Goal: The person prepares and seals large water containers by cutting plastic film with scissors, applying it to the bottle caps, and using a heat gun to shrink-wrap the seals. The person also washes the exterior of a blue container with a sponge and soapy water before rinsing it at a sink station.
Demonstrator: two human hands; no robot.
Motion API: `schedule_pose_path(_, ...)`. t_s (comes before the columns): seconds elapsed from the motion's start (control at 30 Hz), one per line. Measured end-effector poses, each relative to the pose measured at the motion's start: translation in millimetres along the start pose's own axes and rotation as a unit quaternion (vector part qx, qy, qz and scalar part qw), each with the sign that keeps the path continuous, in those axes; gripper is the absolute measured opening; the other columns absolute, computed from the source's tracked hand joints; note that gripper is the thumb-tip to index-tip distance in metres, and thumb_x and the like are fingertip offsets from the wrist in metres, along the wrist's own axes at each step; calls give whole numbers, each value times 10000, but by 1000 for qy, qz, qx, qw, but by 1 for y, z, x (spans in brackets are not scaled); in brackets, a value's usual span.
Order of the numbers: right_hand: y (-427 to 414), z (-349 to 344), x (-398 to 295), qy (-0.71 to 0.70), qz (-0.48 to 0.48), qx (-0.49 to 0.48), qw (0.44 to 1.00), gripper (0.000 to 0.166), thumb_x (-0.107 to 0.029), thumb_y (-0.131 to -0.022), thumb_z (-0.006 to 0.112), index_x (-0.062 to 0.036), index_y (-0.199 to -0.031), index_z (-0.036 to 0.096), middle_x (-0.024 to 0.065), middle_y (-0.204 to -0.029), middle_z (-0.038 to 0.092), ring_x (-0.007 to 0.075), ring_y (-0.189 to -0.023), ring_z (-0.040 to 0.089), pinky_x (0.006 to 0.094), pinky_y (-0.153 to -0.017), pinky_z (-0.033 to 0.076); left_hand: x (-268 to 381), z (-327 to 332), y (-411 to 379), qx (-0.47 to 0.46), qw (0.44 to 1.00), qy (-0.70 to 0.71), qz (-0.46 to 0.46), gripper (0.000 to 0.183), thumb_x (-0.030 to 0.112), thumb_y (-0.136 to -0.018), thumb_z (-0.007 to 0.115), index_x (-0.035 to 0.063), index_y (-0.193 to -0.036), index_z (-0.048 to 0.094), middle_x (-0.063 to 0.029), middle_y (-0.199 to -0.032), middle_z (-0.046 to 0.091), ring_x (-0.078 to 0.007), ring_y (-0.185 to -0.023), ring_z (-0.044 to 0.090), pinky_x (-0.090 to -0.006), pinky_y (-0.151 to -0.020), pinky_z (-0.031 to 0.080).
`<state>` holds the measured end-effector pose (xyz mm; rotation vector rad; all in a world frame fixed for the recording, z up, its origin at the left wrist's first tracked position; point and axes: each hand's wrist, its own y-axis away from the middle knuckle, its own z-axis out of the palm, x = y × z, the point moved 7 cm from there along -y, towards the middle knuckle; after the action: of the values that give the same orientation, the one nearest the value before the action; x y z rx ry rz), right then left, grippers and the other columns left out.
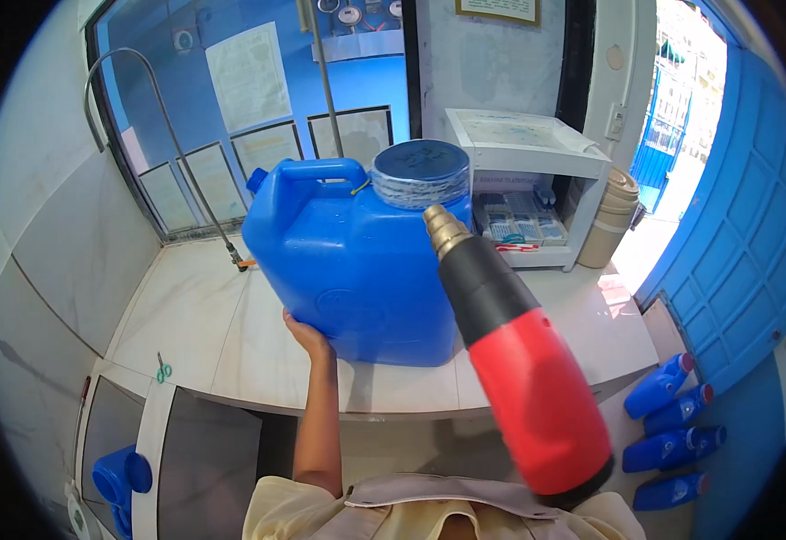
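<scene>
A large blue plastic water jug [366, 290] stands on the white tiled counter, leaning slightly. My left hand [308, 337] supports it at its lower left edge, fingers tucked out of sight behind it. The jug's wide dark-blue cap [421, 162] has clear plastic film [416, 192] wrapped around its rim. A yellow tie [360, 187] sits by the handle. In front of the jug is a red and black heat gun [528, 378], its stepped metal nozzle [446, 229] pointing up at the wrapped neck. My right hand is out of view, hidden by the heat gun's body.
Green-handled scissors [163, 370] lie at the counter's left front. A curved metal pipe [163, 135] rises behind them. To the right stands a white wooden shelf [535, 158] beside beige containers [609, 219]. Several blue jugs [660, 451] sit low at right, near the blue door [737, 223].
</scene>
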<state>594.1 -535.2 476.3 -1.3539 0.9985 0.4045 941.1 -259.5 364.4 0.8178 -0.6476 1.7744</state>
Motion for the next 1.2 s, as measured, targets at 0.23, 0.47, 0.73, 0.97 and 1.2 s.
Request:
schedule_pose_path(0.23,5,80,-22,59,-6,5,998,351,-206,-698,623,12,-949,508,92,-758,516,155,-586,554,281,-521,478,21,-29,-4,-92,982,-153,-68,544,393,-937,239,35,-1335,338,-130,-1332,387,-245,-1231,364,-373,-1035,263)
schedule_pose_path(0.47,-16,80,-60,123,-3,61,991,353,-215,-687,618,12,-937,515,83,-733,513,148,-579,549,272,-510,471,44,-62,-19,-104,981,-154,-59,550,467,-902,353,120,-1328,371,-110,-1333,405,-264,-1236,356,-414,-1008,263)
schedule_pose_path(0.73,-110,-70,-61,-86,102,105,985,469,-323,-630,620,44,-890,491,130,-731,535,175,-436,538,249,-425,454,151,-10,65,-207,866,-230,394,290,158,-842,448,-54,-1033,502,-177,-1025,530,-269,-939,504,-375,-838,389)
schedule_pose_path(0.97,-236,-139,-19,-137,206,-56,967,369,-246,-695,589,39,-920,521,127,-771,571,147,-509,566,243,-445,493,39,118,221,-548,689,-297,371,265,68,-720,582,17,-979,561,-143,-947,597,-309,-824,583,-394,-697,473)
schedule_pose_path(1.2,-306,-139,30,-210,220,-212,929,370,-212,-715,579,52,-969,531,124,-777,581,141,-542,582,229,-444,505,-52,210,254,-549,688,-362,308,229,15,-764,549,29,-992,566,-132,-935,583,-303,-834,576,-360,-702,472)
